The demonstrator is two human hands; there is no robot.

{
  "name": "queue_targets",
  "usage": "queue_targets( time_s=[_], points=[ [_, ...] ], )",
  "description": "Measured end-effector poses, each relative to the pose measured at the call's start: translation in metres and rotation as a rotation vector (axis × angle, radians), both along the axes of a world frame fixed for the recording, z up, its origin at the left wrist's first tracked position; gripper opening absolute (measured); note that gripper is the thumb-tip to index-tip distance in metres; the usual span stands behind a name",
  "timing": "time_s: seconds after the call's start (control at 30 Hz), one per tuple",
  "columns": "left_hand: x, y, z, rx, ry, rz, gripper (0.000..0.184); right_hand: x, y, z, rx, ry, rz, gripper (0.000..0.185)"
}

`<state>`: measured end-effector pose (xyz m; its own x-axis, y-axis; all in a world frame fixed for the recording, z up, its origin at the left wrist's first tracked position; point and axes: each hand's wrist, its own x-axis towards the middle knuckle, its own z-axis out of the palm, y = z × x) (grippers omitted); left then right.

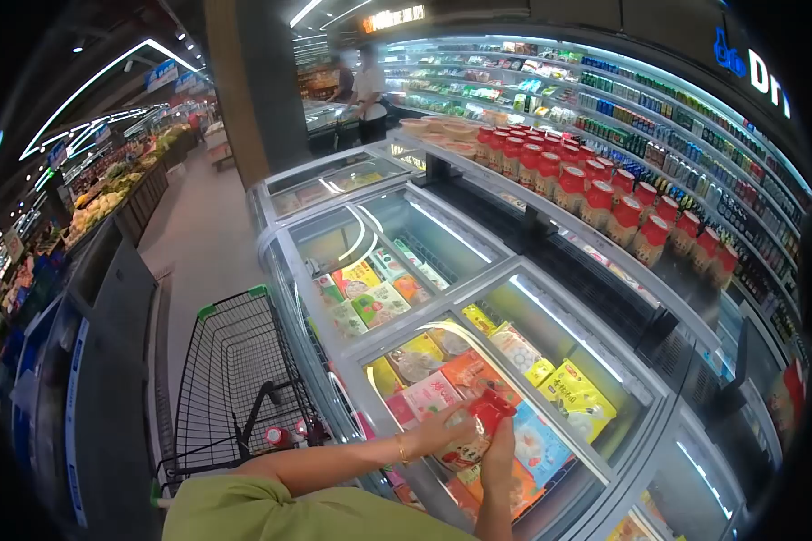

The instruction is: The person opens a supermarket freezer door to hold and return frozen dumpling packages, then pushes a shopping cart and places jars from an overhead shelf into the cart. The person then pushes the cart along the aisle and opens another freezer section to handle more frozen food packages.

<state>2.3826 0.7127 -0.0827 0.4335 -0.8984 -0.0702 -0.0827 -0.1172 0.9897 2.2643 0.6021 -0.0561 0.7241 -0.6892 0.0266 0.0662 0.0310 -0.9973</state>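
Observation:
A red-topped jar (491, 413) with a pale, printed lower part is held in front of me, tilted, above the chest freezer (361, 347). My left hand (439, 429) reaches in from the left and has its fingers on the jar's near side. Around the right side of the same jar, my right hand (498, 458) is closed. Beneath the hands, colourful frozen food packs, including a pink pack (429, 397) and a blue pack (534, 442), lie inside the freezer. Part of the jar is hidden by my fingers.
A black wire shopping cart (235, 361) with a red-lidded item (278, 436) inside stands at my left. Rows of red-topped jars (595, 198) line the shelf above the freezers. Drinks shelves (677, 135) run behind. A person (368, 95) stands at the far end; produce displays (108, 203) line the left aisle.

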Motion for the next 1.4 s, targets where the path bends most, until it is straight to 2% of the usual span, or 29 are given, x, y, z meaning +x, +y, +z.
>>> queue_targets(
  time_s=[0.07,0.1,0.13,0.17,0.27,0.3,0.37,0.4,0.43,0.5,0.57,0.63,0.67,0.77,0.83,0.9,0.93,0.97,1.0,1.03,1.07,1.1,1.13,1.2,1.3,1.4],
  points=[
    [0.000,0.069,0.040,-0.003,0.215,0.147,0.054,0.003,0.059,0.004,0.040,0.065,0.019,0.055],
    [-0.001,0.087,0.041,-0.006,0.220,0.147,0.054,0.010,0.080,0.015,-0.108,0.156,0.063,0.055],
    [-0.001,0.104,0.041,-0.039,0.426,0.251,0.052,0.016,0.096,0.028,-0.257,0.245,0.107,0.055],
    [-0.001,0.119,0.042,-0.070,0.631,0.354,0.053,0.019,0.108,0.045,-0.261,0.248,0.106,0.055],
    [0.000,0.161,0.077,-0.090,0.735,0.419,0.054,0.033,0.143,0.080,-0.122,0.231,0.314,0.052],
    [0.008,0.173,0.066,-0.099,0.732,0.414,0.054,0.040,0.154,0.080,-0.132,0.228,0.311,0.052],
    [0.017,0.199,0.040,-0.294,0.674,0.433,0.055,0.054,0.179,0.069,-0.200,0.120,0.317,0.050],
    [0.019,0.211,0.037,-0.404,0.812,0.417,0.053,0.062,0.189,0.057,-0.236,0.145,0.320,0.048],
    [0.020,0.224,0.041,-0.417,0.834,0.438,0.053,0.064,0.199,0.054,-0.243,0.167,0.343,0.048],
    [0.022,0.259,0.046,-0.399,0.918,0.546,0.052,0.079,0.221,0.051,-0.268,0.146,0.466,0.046],
    [0.018,0.289,0.048,-0.488,0.985,0.626,0.048,0.086,0.245,0.044,-0.229,0.201,0.613,0.046],
    [0.022,0.316,0.039,-0.630,1.060,0.640,0.046,0.099,0.272,0.051,-0.125,0.109,0.693,0.047],
    [0.022,0.329,0.039,-0.714,1.104,0.624,0.043,0.106,0.282,0.046,-0.196,0.118,0.749,0.048],
    [0.019,0.361,0.024,-0.723,1.040,0.826,0.043,0.111,0.327,0.065,-0.226,0.077,0.823,0.052],
    [0.016,0.377,0.022,-0.694,0.996,0.881,0.040,0.116,0.346,0.059,-0.142,0.101,0.886,0.058],
    [0.014,0.387,0.016,-0.486,0.386,1.111,0.049,0.124,0.363,0.037,-0.133,-0.004,0.896,0.060],
    [0.010,0.390,0.023,-0.483,0.386,1.112,0.049,0.128,0.371,0.033,-0.146,-0.023,0.835,0.055],
    [0.003,0.394,0.038,-0.293,0.186,1.135,0.055,0.133,0.375,0.030,-0.140,-0.023,0.833,0.055],
    [-0.002,0.397,0.048,-0.103,-0.015,1.143,0.064,0.138,0.378,0.027,0.076,0.087,0.832,0.050],
    [-0.005,0.400,0.050,-0.098,-0.015,1.137,0.064,0.140,0.381,0.026,0.293,0.197,0.823,0.045],
    [-0.007,0.402,0.051,0.005,-0.228,1.082,0.069,0.141,0.384,0.029,0.463,0.143,0.811,0.038],
    [-0.010,0.404,0.053,0.107,-0.438,1.015,0.076,0.141,0.385,0.031,0.467,0.143,0.805,0.038],
    [-0.012,0.405,0.058,0.110,-0.438,1.009,0.076,0.141,0.385,0.032,0.678,0.125,0.837,0.039],
    [-0.011,0.404,0.071,0.270,-0.570,0.875,0.099,0.144,0.382,0.011,1.034,0.115,0.851,0.050],
    [-0.013,0.403,0.087,0.406,-0.631,0.795,0.106,0.137,0.385,0.028,1.056,0.166,0.736,0.052],
    [-0.013,0.399,0.080,0.392,-0.669,0.791,0.107,0.133,0.382,0.014,1.089,0.124,0.731,0.055]
  ],
)
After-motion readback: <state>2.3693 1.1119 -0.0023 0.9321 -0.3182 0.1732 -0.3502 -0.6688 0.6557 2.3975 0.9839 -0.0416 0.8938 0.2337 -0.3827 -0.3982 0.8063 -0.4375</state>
